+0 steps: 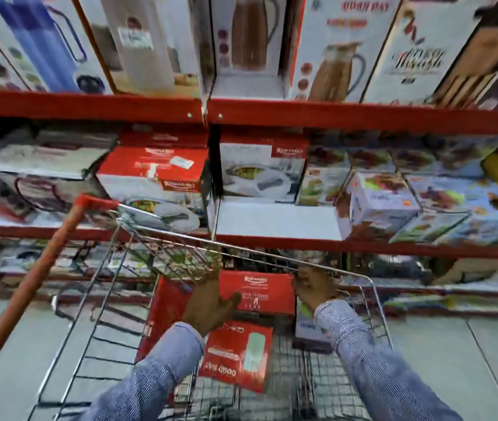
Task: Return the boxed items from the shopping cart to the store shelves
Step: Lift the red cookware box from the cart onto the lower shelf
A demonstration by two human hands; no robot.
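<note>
Down inside the cart (pixel 372 287), seen from the head camera, both hands were set on 1 red box (pixel 259 291) that stood toward the far end of the basket. The left hand (pixel 211 302) lay against the box's left side with its fingers spread and the thumb across the front face; the right hand (pixel 314 287) was pressed to the right edge, though blur hid whether its fingers curled round the back or merely rested there. Neither hand looked fully clamped, so the box sat between 2 palms rather than in a firm grip. Below it, nearer the person, lay a second box (pixel 237 357) in red with a pale green picture, and a white box (pixel 311 329) stood just beside the right wrist; another red carton (pixel 165 311) leaned at the left wall. Beyond the cart ran the shelves (pixel 363 246), and on the middle level a bare gap (pixel 278 221) showed in front of a matching carton (pixel 261 168) with the same red header. The step in hand seemed to be the pickup of the red box. Next, I judged, the palms would need to squeeze evenly, lift the box clear of the wire rim, and carry it up and forward into that gap.
</note>
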